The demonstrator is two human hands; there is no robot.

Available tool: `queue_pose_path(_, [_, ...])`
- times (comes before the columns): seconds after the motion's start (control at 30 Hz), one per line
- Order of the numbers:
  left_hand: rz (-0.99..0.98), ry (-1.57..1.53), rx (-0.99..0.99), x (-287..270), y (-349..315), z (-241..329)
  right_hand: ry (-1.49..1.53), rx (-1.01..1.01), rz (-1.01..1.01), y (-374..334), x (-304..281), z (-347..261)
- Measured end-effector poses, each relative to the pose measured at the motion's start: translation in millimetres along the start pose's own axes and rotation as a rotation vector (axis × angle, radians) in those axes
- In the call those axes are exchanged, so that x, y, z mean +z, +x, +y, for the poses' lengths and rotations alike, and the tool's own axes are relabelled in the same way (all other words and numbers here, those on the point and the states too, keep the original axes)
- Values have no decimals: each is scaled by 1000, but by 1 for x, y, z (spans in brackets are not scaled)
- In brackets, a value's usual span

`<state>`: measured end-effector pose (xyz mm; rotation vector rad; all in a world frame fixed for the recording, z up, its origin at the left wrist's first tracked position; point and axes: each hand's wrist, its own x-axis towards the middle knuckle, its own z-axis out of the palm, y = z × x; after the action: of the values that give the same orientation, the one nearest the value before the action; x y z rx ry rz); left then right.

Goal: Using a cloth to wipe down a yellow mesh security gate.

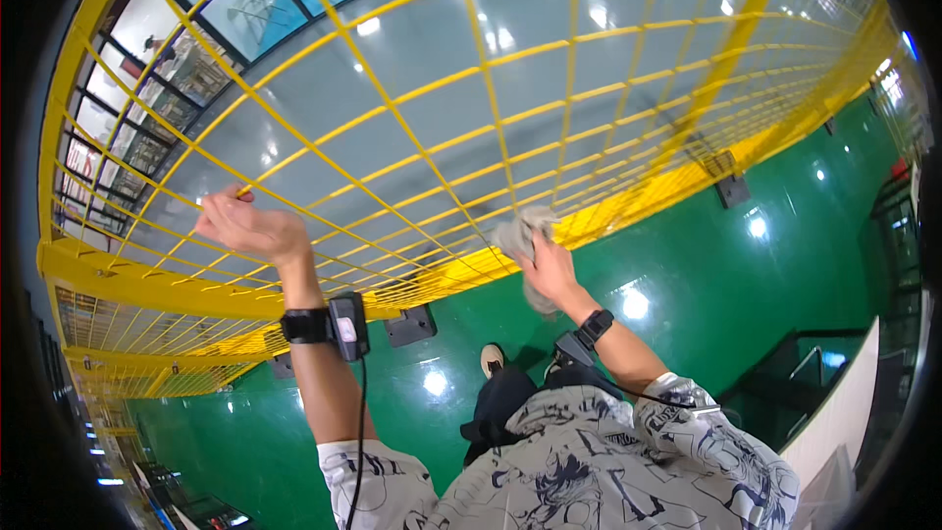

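A yellow wire mesh fence (177, 287) stretches across in front of me. At its left part, my left hand (253, 228) is closed, its curled fingers on the thin wires of the mesh. Farther right, my right hand (553, 269) grips a crumpled grey cloth (518, 234) against the lower part of the mesh. A loose end of the cloth hangs below that hand. The fingertips of my right hand are partly hidden by the cloth. Each wrist carries a black strapped device with a cable.
Glossy green floor (687, 265) lies under my feet; grey floor (412, 59) is beyond the fence. Dark foot plates (410, 326) sit along the fence's base. A table with a pale edge (846, 402) stands at right. A yellow post (721, 69) rises farther along the mesh.
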<state>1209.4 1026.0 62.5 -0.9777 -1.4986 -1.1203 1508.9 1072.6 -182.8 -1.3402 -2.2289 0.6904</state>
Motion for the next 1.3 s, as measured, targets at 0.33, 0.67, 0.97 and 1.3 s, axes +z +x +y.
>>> queue_pose_path(0.33, [76, 138, 171, 22, -24, -48, 1149, -111, 283, 56, -230, -110])
queue_pose_path(0.67, [14, -150, -91, -5, -3, 7, 879, -731, 1354, 130, -373, -241])
queue_pose_path(0.97, [-91, -214, -75, -7, -10, -3, -197, -503, 871, 123, -334, -248])
queue_pose_path(1.3, [-10, -143, -28, -1, -9, -3, -528, -589, 1375, 137, -350, -243])
